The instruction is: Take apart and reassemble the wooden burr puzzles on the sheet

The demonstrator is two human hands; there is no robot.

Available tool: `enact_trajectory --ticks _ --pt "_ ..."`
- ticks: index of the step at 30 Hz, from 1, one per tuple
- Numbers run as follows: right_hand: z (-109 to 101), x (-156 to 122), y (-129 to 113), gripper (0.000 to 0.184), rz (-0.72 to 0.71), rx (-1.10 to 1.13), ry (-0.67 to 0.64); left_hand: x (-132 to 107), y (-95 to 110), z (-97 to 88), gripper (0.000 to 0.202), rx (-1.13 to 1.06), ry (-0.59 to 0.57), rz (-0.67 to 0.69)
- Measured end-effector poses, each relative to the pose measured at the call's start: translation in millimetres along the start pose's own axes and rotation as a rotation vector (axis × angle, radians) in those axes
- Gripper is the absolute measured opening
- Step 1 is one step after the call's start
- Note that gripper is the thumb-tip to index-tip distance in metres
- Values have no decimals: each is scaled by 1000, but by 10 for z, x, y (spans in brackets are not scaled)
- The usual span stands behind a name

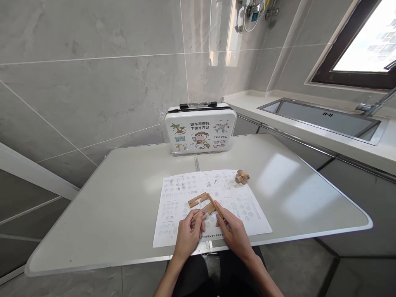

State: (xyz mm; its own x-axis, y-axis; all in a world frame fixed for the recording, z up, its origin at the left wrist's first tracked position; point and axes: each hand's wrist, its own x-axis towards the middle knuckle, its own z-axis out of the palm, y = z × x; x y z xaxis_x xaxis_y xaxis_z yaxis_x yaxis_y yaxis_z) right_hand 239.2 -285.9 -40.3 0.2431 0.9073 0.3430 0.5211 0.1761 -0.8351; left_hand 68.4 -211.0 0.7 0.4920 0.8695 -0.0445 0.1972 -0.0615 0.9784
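Observation:
My left hand [189, 231] pinches a flat notched wooden puzzle piece [208, 208] just above the printed sheet. Between the fingers of my right hand [234, 230] is a slim wooden puzzle piece [214, 205], tilted and seen nearly edge-on. The two pieces meet or overlap in front of my fingers; whether they interlock I cannot tell. Just beyond, another flat wooden piece [194, 202] with a cut-out lies on the paper. An assembled wooden burr puzzle [242, 177] rests at the sheet's upper right corner.
A white instruction sheet [173, 210] with many small diagrams lies on the pale folding table [123, 206]. At its back edge stands a white cartoon-printed case [200, 130]. To the right run a counter [247, 99] and a sink [321, 117]; a tiled wall [93, 90] is behind.

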Motion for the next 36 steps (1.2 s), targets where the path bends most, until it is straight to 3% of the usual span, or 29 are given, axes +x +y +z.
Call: enact_trajectory --ticks 25,36 --pt "-36 36 -95 51 -7 -34 4 -10 48 4 43 63 18 9" --pt "-50 33 -79 52 -14 34 -27 -8 -61 -21 40 74 12 20"
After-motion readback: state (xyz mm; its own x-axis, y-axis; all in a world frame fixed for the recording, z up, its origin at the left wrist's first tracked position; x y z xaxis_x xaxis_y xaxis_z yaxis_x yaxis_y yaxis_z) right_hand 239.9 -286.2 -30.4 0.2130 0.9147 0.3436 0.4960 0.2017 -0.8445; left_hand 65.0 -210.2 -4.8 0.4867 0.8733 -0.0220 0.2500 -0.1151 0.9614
